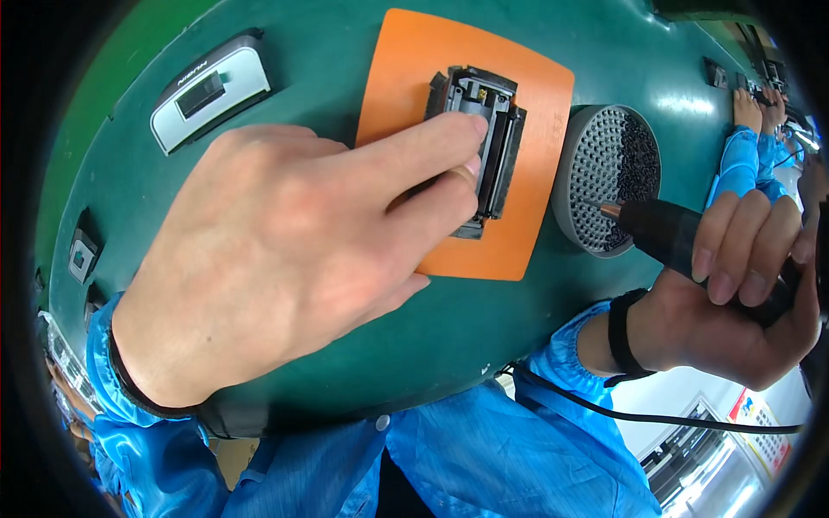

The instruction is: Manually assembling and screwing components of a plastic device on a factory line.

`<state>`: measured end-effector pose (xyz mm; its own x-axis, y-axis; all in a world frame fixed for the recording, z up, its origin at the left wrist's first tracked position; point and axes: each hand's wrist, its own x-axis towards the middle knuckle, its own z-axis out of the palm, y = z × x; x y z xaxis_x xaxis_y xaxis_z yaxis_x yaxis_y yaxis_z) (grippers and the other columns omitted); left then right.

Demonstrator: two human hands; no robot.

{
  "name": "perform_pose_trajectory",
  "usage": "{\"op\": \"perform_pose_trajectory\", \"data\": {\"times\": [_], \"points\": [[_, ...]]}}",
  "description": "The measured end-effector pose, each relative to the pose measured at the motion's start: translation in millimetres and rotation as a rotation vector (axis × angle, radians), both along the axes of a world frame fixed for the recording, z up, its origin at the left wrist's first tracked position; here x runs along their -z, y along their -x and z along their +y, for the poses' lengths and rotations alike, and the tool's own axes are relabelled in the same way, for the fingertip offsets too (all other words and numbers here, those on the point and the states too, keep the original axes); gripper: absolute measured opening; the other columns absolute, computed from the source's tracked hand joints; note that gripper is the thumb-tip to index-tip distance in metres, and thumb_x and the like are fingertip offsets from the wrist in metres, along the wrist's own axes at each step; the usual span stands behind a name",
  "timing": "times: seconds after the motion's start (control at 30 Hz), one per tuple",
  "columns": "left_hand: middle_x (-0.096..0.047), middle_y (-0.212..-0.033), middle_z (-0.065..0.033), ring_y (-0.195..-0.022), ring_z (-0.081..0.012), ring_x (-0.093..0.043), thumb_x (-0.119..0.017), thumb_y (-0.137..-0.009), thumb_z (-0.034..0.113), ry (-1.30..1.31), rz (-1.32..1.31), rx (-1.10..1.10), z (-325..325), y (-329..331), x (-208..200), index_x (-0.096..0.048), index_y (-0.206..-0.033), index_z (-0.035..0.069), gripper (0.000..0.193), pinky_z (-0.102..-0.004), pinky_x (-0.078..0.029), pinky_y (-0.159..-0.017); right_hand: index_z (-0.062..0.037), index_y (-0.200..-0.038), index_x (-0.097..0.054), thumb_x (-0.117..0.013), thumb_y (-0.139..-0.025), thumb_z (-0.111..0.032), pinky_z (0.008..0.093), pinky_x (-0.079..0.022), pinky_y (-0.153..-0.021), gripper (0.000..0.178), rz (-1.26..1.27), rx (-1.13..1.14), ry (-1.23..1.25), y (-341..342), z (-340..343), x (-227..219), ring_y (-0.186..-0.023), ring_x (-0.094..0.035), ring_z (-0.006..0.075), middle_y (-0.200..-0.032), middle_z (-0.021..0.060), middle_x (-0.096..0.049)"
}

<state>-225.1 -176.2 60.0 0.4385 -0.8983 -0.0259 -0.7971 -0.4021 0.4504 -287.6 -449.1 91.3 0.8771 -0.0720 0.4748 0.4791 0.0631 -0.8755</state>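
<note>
On an orange mat (pixel 540 129) lies a black plastic housing (pixel 496 164) with slots and small metal parts inside. My left hand (pixel 285 233) reaches over it from the left, its index and middle fingertips holding the housing; the hand hides the housing's left side. My right hand (pixel 751 285) is wrapped around a black electric screwdriver (pixel 661 229). The screwdriver's metal tip points left, at a round grey tray (pixel 562 194) with a perforated plate. Small black screws (pixel 637 155) cover the tray's right part.
A silver-and-black device cover (pixel 211 95) lies at the far left of the green table (pixel 319 78), with a smaller cover (pixel 82 255) nearer. A black cable (pixel 656 418) trails from my right wrist strap. Another person's hands (pixel 756 110) work at the far right.
</note>
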Motion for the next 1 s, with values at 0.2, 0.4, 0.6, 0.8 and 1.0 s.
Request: {"op": "perform_pose_trajectory", "data": {"times": [0.2,0.4,0.6,0.8,1.0], "points": [[-0.06,-0.142,-0.0095,-0.075,-0.025,-0.068,-0.085,-0.064,0.022,-0.014,0.008,0.012,0,-1,0,-0.067,-0.126,0.001,0.068,-0.0351,-0.054,-0.062,-0.0033,-0.095,-0.043,-0.034,-0.104,-0.019,0.0317,-0.037,-0.044,0.02,0.018,0.062,-0.013,1,10,2,-0.045,-0.037,0.0129,-0.063,0.0056,-0.041],[-0.059,-0.142,-0.0085,-0.074,-0.0246,-0.067,-0.086,-0.062,0.021,-0.042,-0.016,0.018,0,0,-1,-0.066,-0.122,0.002,0.066,-0.0348,-0.053,-0.061,-0.0061,-0.089,-0.046,-0.041,-0.099,-0.016,0.0265,-0.033,-0.045,0.015,0.032,0.148,0.031,-1,23,1,-0.046,-0.033,0.0096,-0.062,0.0019,-0.036],[-0.06,-0.141,-0.0044,-0.067,-0.022,-0.063,-0.085,-0.062,0.018,-0.046,-0.099,0.004,4,7,3,-0.066,-0.12,0.004,0.062,-0.0338,-0.05,-0.057,-0.0071,-0.088,-0.046,-0.044,-0.101,-0.017,0.0267,-0.033,-0.046,0.016,0.024,0.169,0.044,-9,35,5,-0.047,-0.034,0.0086,-0.063,0.0012,-0.038],[-0.068,-0.131,-0.0108,-0.048,-0.0123,-0.057,-0.07,-0.075,0.014,0.048,-0.341,-0.06,9,21,19,-0.073,-0.104,0.004,0.031,-0.0267,-0.047,-0.049,-0.0044,-0.092,-0.048,-0.042,-0.102,-0.017,0.028,-0.036,-0.046,0.017,-0.038,0.099,-0.045,-15,36,-33,-0.048,-0.037,0.0099,-0.065,0.0016,-0.04],[-0.067,-0.13,-0.0152,-0.051,-0.0127,-0.059,-0.066,-0.08,0.012,0.112,-0.308,-0.078,2,23,19,-0.073,-0.105,0.004,0.027,-0.0255,-0.049,-0.051,-0.0043,-0.09,-0.049,-0.041,-0.105,-0.026,0.0319,-0.039,-0.031,0.027,-0.16,-0.106,0.195,-61,60,-24,-0.036,-0.041,0.0173,-0.057,0.007,-0.043]]}}
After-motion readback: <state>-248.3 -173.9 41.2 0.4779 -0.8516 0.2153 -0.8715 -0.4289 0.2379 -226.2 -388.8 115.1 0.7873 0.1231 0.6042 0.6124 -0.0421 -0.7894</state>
